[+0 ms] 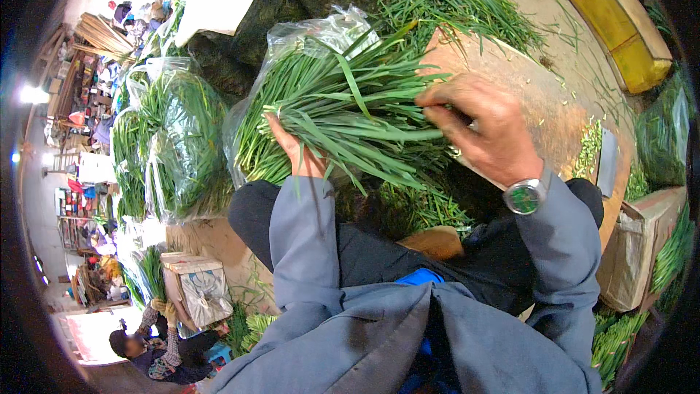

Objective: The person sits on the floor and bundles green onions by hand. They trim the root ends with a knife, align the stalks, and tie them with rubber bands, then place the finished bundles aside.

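Observation:
My left hand (295, 148) supports a bundle of long flat green leaves, likely garlic chives (350, 115), by its pale cut stem ends. The bundle lies over more greens in a clear plastic bag (240, 137). Slightly blurred, my right hand (476, 126) is at the leaf tips with its fingers curled; whether it pinches a leaf cannot be told. To the right, a wooden board (530, 93) carries cut stem pieces (589, 148) beside a broad metal blade (607, 161).
Loose greens (454, 5) lie beyond the board. A filled bag of greens (186, 137) stands at left, a yellow bench-like object (618, 33) at upper right. A wrapped box (637, 251) sits at right. Another person (158, 339) sits at lower left, gloved hands on a bundle, near another wrapped box (199, 284).

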Demonstrator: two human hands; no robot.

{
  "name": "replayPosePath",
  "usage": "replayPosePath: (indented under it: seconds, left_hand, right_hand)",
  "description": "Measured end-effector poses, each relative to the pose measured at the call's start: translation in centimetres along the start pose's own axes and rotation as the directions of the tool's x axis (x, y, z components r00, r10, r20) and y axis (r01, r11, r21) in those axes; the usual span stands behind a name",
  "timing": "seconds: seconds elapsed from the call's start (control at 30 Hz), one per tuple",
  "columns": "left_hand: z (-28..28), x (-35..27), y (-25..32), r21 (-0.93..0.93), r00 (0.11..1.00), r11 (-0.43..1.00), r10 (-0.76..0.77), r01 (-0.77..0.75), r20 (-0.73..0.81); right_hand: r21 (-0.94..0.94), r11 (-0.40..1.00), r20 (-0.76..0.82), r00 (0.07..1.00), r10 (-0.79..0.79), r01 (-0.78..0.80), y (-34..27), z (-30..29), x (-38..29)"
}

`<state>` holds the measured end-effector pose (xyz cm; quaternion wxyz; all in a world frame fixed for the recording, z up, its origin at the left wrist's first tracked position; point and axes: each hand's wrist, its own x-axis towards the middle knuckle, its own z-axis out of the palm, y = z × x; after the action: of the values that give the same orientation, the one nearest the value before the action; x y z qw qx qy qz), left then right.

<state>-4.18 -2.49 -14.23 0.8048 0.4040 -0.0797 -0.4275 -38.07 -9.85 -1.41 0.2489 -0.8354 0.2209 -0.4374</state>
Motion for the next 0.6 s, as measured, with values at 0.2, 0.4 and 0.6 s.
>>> replayPosePath:
  seconds: [0.2, 0.4, 0.6]
  left_hand:
    - [0.2, -0.6, -0.7, 0.056, 0.988, 0.996, 0.082, -0.076, -0.132]
    - [-1.0, -1.2, -1.2, 0.037, 0.999, 0.999, 0.036, -0.035, -0.029]
    - [-2.1, -0.1, -1.3, 0.005, 0.999, 1.000, 0.029, -0.029, -0.030]
  right_hand:
    - [-0.048, 0.963, 0.138, 0.953, 0.268, -0.264, 0.8, 2.3, -0.5]
    - [-0.077, 0.967, 0.180, 0.950, 0.255, -0.245, 0.8, 2.9, -1.4]
    - [-0.083, 0.969, 0.125, 0.963, 0.240, -0.231, 0.6, 4.1, -1.9]
